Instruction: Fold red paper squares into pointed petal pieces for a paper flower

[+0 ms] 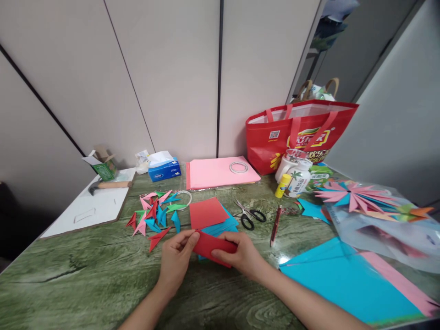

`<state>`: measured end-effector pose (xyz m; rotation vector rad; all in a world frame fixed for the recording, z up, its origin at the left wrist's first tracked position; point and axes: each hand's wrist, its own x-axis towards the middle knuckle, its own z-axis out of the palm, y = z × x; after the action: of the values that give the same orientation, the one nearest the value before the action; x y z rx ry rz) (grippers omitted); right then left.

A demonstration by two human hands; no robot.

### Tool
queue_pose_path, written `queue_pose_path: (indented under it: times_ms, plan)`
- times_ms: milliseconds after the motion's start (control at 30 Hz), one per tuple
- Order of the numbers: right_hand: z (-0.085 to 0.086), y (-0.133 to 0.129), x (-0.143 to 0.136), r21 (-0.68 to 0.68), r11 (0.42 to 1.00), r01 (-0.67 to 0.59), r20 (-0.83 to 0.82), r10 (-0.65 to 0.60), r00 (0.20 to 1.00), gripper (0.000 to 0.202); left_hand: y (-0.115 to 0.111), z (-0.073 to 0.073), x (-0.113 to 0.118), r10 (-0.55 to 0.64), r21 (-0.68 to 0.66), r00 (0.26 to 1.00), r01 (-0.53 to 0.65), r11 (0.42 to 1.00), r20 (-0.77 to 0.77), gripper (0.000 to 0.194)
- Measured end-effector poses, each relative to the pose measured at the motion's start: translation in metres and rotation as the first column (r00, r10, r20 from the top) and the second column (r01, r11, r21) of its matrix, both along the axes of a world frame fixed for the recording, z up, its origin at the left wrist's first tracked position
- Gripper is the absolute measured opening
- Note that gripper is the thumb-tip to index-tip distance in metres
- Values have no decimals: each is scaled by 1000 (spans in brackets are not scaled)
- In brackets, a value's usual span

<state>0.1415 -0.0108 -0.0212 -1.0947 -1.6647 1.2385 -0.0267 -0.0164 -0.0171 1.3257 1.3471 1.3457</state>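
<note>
Across the lower frame we see a wood-grained green table [103,279]; at centre, flat blue sheets [225,223], partly hidden under a red sheet [208,213]. Lower centre, our left hand [174,256] pinches one end of a narrow red paper strip [206,243]; our right hand [242,254], thumb on top, grips the other.

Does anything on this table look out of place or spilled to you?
The hammer lying on the white board at left looks a little out of place, since it's a heavy tool among papercraft items such as the held red paper, folded pieces and scissors. I see no spill.
</note>
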Motion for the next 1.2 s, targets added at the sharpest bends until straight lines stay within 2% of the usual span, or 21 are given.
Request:
queue_pose_path:
  times_ms: [500, 867, 1000, 1100, 1200]
  plan:
    - [2, 0, 0, -14, 998, 53, 18, -53, 998, 21, 0, 2, 1, 22, 5, 1000, -22, 1000, 20, 20]
    - [1, 2, 1, -50, 998, 41, 15, -41, 999, 18, 0, 3, 2, 10, -32, 999, -9, 999, 33, 22]
    - [-2, 3, 2, -37, 999, 20, 40, -19, 999, 20, 1, 7, 2, -73, -83, 993, 80, 993, 88, 19]
    - [-2, 3, 3, -7, 1000, 17, 52, -16, 999, 20, 1, 12, 2, -154, -129, 981, 169, 977, 119, 26]
    - [-1, 2, 3, -2, 1000, 10, 62, -10, 998, 20, 2, 14, 1, -183, -168, 972, 207, 964, 148, 29]
